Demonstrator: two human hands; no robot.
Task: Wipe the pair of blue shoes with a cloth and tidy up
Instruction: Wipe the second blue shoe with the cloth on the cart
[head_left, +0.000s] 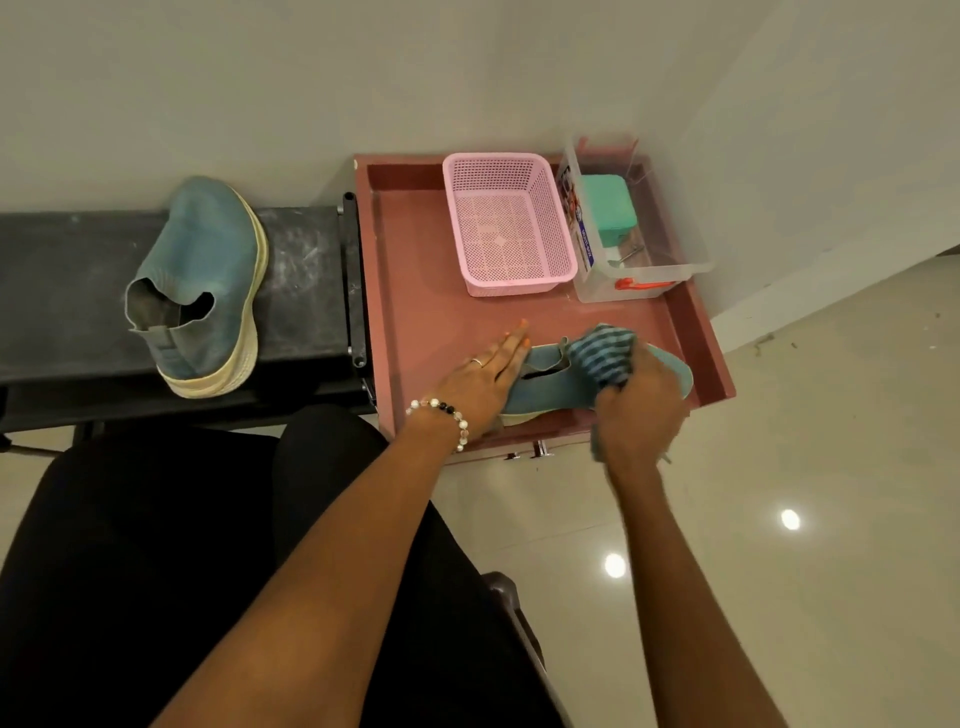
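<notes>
Far left: one blue knit slip-on shoe with cream sole (205, 291) lies on a dark scuffed bench (301, 280), toe toward the wall, opening toward the camera. Just right of the bench sits a reddish-brown rimmed tray table (415, 291). At its back, a pink perforated plastic basket (509, 223), w/ a clear plastic box (644, 244) touching its right side; inside the box, a green rectangular block (608, 208) & small bits too blurred to name. Near the tray's front edge the second blue shoe w/ cream sole (556, 387) lies on its side, toe pointing right. Left hand (480, 384), ring & bead bracelet on, rests flat on the heel end, fingers straight & close together. Right hand (641, 410) is curled round a blue-striped cloth (605, 358), bunched vs. the shoe's upper near the opening. Light glossy tile floor (779, 467) at right.
</notes>
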